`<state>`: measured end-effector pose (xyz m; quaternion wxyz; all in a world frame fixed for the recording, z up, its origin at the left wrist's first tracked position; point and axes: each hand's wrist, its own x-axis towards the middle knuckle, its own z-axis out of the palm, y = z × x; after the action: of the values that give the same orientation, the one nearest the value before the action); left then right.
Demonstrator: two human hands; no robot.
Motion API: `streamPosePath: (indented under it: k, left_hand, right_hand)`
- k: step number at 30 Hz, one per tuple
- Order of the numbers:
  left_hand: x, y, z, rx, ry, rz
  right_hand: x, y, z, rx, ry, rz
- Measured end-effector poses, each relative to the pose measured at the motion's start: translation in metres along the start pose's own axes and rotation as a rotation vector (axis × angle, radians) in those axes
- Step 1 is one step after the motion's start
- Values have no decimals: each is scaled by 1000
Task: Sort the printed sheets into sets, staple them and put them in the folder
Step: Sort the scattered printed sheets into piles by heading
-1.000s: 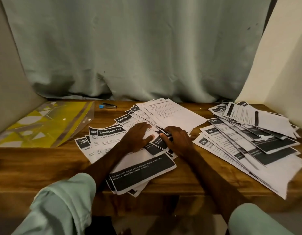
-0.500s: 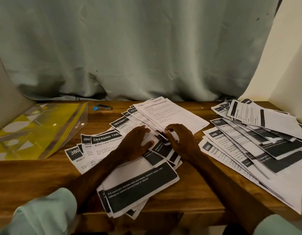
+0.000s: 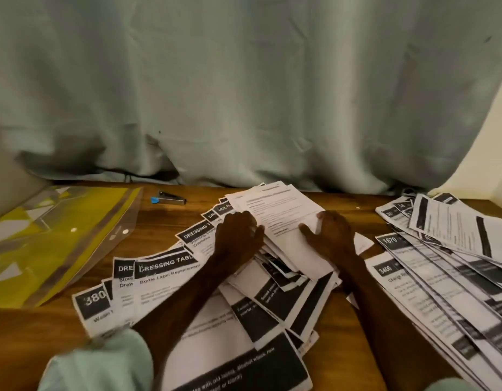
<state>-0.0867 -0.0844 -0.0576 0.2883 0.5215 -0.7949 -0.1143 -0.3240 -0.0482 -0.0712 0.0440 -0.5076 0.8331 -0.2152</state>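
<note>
On the table (image 3: 32, 342), the left hand (image 3: 238, 235) lies flat-fingered on the fanned printed sheets (image 3: 165, 277); the right hand (image 3: 333, 235) pinches the plain top sheet (image 3: 283, 215). Sorting seems in hand; next, square one set for the stapler (image 3: 170, 197).

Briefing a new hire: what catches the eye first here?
The central sprawl of black-banded sheets, with the left hand and right hand flanking a plain sheet on top. Next, a second pile at right. Then the yellow folder at left, a stapler beside it.
</note>
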Motion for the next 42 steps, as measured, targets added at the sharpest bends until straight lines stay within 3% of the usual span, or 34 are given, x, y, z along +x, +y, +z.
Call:
streamPosePath:
  k: [3,13,19,23,27,30,35,39,42]
  left_hand:
    - [-1,-6,16,-24,45,-22]
    - [6,-17,22,-375,140,-52]
    - [7,-15,13,-502,155,-106]
    - [13,-18,0,-844,201,-220]
    - [20,-18,-26,-1130,250,-301]
    - [25,-23,-39,-1258,165,-242]
    - [26,-25,-40,-1283,114,-155]
    - [25,-25,-36,-1252,169,-132]
    - [25,-26,-40,-1263,263,-131]
  right_hand:
    - [-1,-1,2,-37,-24,-1]
    - [-5,6,-11,182,285,-25]
    - [-9,6,-23,421,279,-40]
    - [-19,-9,-37,711,314,-52]
    - [-18,-18,-51,1085,228,-81]
    - [-21,-26,-49,1241,100,-56]
    - [-24,-30,-41,1212,108,-57]
    - [-29,-30,-48,1212,102,-94]
    - [-35,-29,-58,1144,2,-133]
